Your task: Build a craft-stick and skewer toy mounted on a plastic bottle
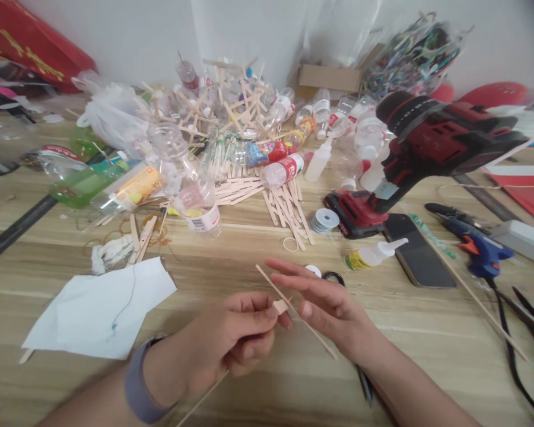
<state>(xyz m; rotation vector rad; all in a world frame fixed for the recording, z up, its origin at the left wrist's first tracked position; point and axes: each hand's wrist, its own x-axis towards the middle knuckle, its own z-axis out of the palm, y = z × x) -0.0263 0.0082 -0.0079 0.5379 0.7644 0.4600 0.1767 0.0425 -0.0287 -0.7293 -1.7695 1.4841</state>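
Note:
My left hand (244,332) is closed, thumb and fingers pinching a short flat piece of wood (280,306). Across that piece lies a narrow craft stick (323,343), slanting from upper left to lower right. My right hand (338,311) is held beside the stick with its fingers stretched out, the thumb close to the stick; whether it touches cannot be made out. A thin rod (202,398) sticks out below my left hand toward the bottom edge; its upper end is hidden. Partly behind my right hand are a black looped handle (333,277) and a dark tool tip (365,385).
A red cordless drill (445,142) stands on the right. Near it lie a glue bottle (374,255), a phone (418,249), a blue glue gun (485,249) and a wire spool (324,220). White paper (98,308) lies left. Craft sticks (289,207) and plastic bottles (285,171) crowd the back.

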